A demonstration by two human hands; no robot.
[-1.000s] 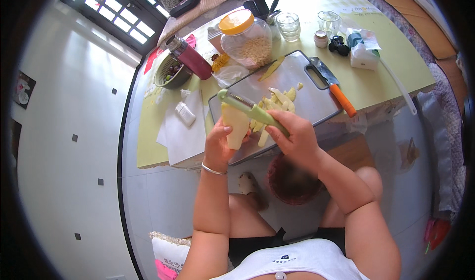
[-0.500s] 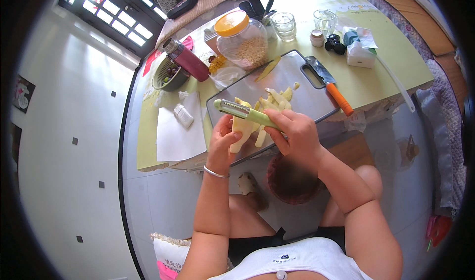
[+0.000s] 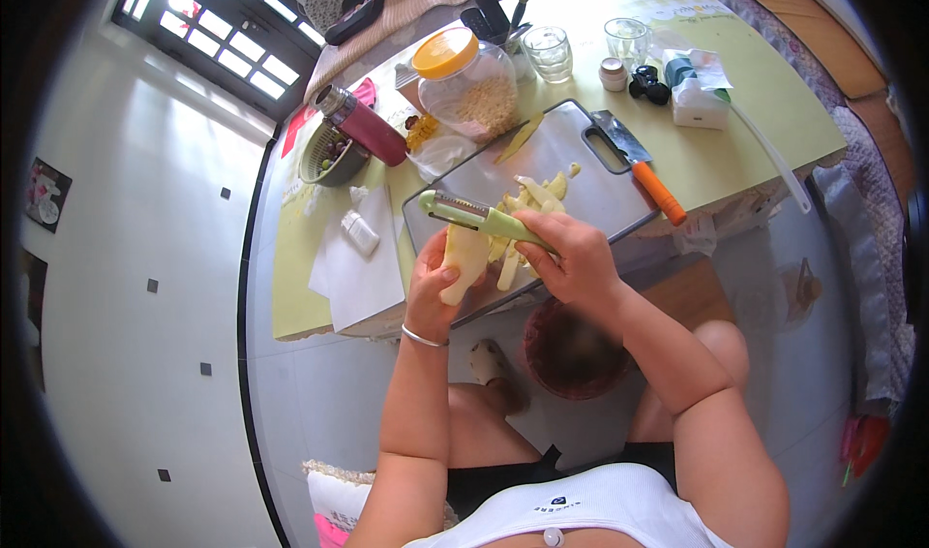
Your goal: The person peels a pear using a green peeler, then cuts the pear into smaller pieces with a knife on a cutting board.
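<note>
My left hand (image 3: pixel 435 279) is closed around a long, pale yellow, peeled piece of fruit or vegetable (image 3: pixel 466 262); its exact kind is unclear. My right hand (image 3: pixel 573 258) grips the light green handle of a peeler (image 3: pixel 501 225), whose metal blade lies across the upper end of the pale piece; whether it touches cannot be made out. Just beyond both hands, several pale yellow peelings and strips (image 3: pixel 537 195) are heaped on a grey-rimmed cutting board (image 3: pixel 605 188). Farther back on the board rests a yellow-green peel (image 3: pixel 523 139).
An orange-handled knife (image 3: pixel 658 190) lies across the board's right side. Behind stand a yellow-lidded jar (image 3: pixel 464 83), a pink flask (image 3: pixel 363 127), a basket (image 3: pixel 329 166) and two glasses (image 3: pixel 550 56). Below the table edge is a dark red bin (image 3: pixel 571 350) between my legs.
The pale piece has turned and shifted slightly left and down in my left hand, showing more of its surface. The peeler stays in my right hand above it, nearly unmoved.
</note>
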